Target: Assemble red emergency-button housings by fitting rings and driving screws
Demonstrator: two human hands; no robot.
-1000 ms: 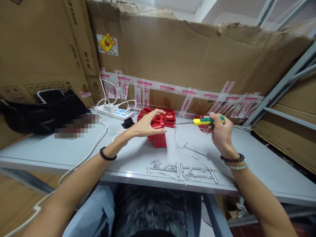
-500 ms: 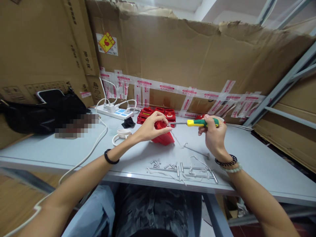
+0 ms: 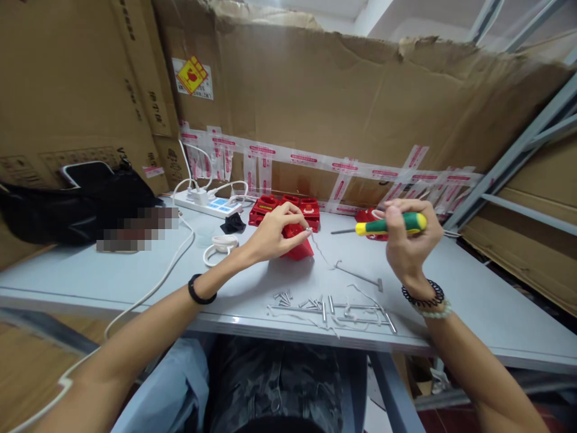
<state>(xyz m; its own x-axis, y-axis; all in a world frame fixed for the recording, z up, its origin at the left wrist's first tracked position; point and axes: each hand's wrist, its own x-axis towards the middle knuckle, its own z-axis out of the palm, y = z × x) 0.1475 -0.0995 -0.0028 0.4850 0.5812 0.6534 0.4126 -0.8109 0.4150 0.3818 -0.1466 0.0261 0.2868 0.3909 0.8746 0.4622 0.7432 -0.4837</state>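
My left hand (image 3: pixel 274 233) is closed around a red plastic part (image 3: pixel 300 250) just above the table. A small metal piece (image 3: pixel 309 229) shows at its fingertips, with a thin pale string hanging from it. Off to the right, my right hand (image 3: pixel 412 240) grips a screwdriver (image 3: pixel 376 227) by its green and yellow handle. The screwdriver's shaft points left, and its tip is apart from the red part. Nearer me lie several screws (image 3: pixel 283 297) and metal T-shaped rods (image 3: pixel 359 276) with pale strings.
Red cases (image 3: pixel 309 210) stand behind my left hand, and another red item (image 3: pixel 367 215) sits behind the screwdriver. To the left are a power strip (image 3: pixel 214 204), a coiled white cable (image 3: pixel 220 245), a black cloth-like item (image 3: pixel 233 223) and a black bag (image 3: pixel 81 204). Cardboard (image 3: pixel 315 90) walls the back.
My right hand has drawn the screwdriver back to the right, so its tip has left the metal piece. My left hand stays almost in place with the red part.
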